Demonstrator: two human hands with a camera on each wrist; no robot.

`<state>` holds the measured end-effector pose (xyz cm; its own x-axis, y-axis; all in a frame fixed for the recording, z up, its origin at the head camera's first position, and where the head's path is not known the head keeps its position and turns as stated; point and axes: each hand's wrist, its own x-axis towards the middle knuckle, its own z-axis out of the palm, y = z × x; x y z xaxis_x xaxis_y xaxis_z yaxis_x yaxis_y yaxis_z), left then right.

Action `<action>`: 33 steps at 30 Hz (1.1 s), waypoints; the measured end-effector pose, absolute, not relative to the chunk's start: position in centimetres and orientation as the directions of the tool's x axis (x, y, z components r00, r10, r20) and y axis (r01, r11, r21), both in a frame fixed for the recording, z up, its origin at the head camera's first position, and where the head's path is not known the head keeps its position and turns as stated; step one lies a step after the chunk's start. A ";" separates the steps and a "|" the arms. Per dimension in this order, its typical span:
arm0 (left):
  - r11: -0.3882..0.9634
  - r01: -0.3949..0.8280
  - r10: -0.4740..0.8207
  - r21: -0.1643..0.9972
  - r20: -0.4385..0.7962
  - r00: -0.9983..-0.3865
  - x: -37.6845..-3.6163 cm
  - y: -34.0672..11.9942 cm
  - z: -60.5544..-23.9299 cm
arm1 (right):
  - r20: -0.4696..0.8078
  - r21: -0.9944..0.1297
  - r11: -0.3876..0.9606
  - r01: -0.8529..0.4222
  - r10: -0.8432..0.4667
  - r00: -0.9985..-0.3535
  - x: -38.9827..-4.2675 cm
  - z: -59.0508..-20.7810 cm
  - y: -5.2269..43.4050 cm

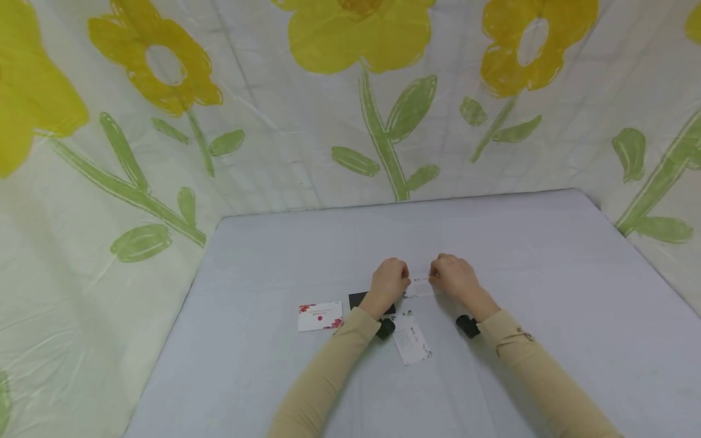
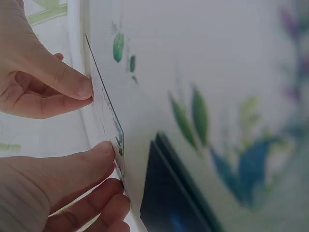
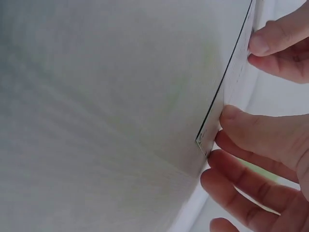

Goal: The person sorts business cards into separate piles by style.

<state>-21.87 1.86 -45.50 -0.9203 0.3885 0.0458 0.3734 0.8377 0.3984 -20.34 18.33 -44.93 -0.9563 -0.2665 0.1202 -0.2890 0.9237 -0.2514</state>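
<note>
A white card [image 1: 420, 287] with small print and a leafy corner is held by its two side edges, close over the table. My left hand [image 1: 389, 280] pinches one edge; in the left wrist view the thumb [image 2: 102, 153] lies on the printed face with fingertips behind. The opposite edge sits between the thumb and fingers of my right hand [image 1: 453, 277], whose thumb [image 3: 232, 113] shows in the right wrist view. Beside my left hand lies a flat black thing [image 1: 358, 298], partly covered by that wrist. A second leafy white card [image 1: 412, 342] lies nearer me.
A white card with red flowers and a red dot [image 1: 310, 317] lies left of the black piece. All rest on a table [image 1: 246, 377] with a pale cloth. Behind it hangs a curtain [image 1: 274, 152] printed with yellow flowers. Black wrist devices [image 1: 467, 326] sit under both wrists.
</note>
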 end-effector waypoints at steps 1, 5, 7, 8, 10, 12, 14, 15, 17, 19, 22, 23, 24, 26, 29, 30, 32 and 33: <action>0.838 0.376 0.390 0.396 0.048 -0.919 -21.8 1.9 -45.5 | 0.117 -0.252 0.923 -0.289 -0.268 -0.956 -20.3 -45.0 18.3; 0.814 0.419 0.432 0.403 0.062 -0.900 -21.6 1.5 -45.4 | 0.130 -0.240 0.923 -0.300 -0.276 -0.952 -19.9 -45.0 18.3; 0.785 0.463 0.474 0.413 0.083 -0.877 -21.6 1.1 -45.1 | 0.149 -0.236 0.919 -0.315 -0.286 -0.947 -19.6 -44.7 18.3; 0.765 0.488 0.499 0.419 0.093 -0.862 -21.5 0.8 -44.9 | 0.162 -0.235 0.916 -0.324 -0.292 -0.943 -19.3 -44.5 18.3; 0.721 0.540 0.552 0.434 0.111 -0.827 -21.5 0.1 -44.4 | 0.176 -0.256 0.905 -0.339 -0.302 -0.937 -18.6 -43.9 18.3; 0.670 0.590 0.610 0.449 0.119 -0.783 -21.4 -0.7 -43.7 | 0.170 -0.309 0.886 -0.345 -0.306 -0.937 -17.5 -43.0 18.1; 0.615 0.633 0.675 0.470 0.100 -0.731 -21.2 -1.4 -43.0 | 0.135 -0.374 0.865 -0.334 -0.305 -0.943 -16.2 -42.2 17.7; 0.584 0.653 0.710 0.482 0.086 -0.699 -20.9 -1.7 -42.7 | 0.106 -0.402 0.856 -0.324 -0.308 -0.946 -15.5 -41.8 17.4; 0.525 0.689 0.777 0.499 0.049 -0.628 -20.4 -2.2 -42.1 | 0.039 -0.436 0.849 -0.297 -0.312 -0.949 -14.1 -41.4 16.8; 0.477 0.726 0.833 0.495 0.010 -0.554 -19.8 -2.5 -41.9 | -0.031 -0.443 0.858 -0.259 -0.304 -0.952 -12.7 -41.5 16.0; 0.422 0.778 0.885 0.466 -0.028 -0.464 -19.0 -2.6 -42.1 | -0.088 -0.412 0.881 -0.234 -0.294 -0.952 -10.9 -41.9 14.7; 0.412 0.789 0.895 0.456 -0.039 -0.444 -18.8 -2.5 -42.2 | -0.092 -0.398 0.888 -0.230 -0.288 -0.953 -10.5 -42.1 14.3; 0.399 0.805 0.905 0.440 -0.046 -0.424 -18.6 -2.5 -42.3 | -0.090 -0.380 0.896 -0.229 -0.282 -0.955 -10.0 -42.4 13.9; 0.386 0.820 0.915 0.422 -0.062 -0.399 -18.3 -2.4 -42.6 | -0.068 -0.333 0.912 -0.240 -0.277 -0.958 -9.4 -42.9 13.2; 0.394 0.827 0.916 0.400 -0.098 -0.389 -17.8 -2.3 -43.0 | -0.025 -0.250 0.937 -0.246 -0.260 -0.965 -8.9 -43.7 12.4; 0.397 0.834 0.916 0.383 -0.107 -0.387 -17.8 -2.3 -43.2 | -0.014 -0.226 0.943 -0.244 -0.254 -0.967 -8.8 -43.9 12.2; 0.406 0.844 0.913 0.350 -0.122 -0.389 -17.6 -2.4 -43.4 | 0.004 -0.187 0.952 -0.241 -0.244 -0.970 -8.6 -44.3 12.0; 0.407 0.850 0.913 0.334 -0.126 -0.388 -17.5 -2.4 -43.5 | 0.009 -0.177 0.955 -0.238 -0.240 -0.971 -8.6 -44.4 11.9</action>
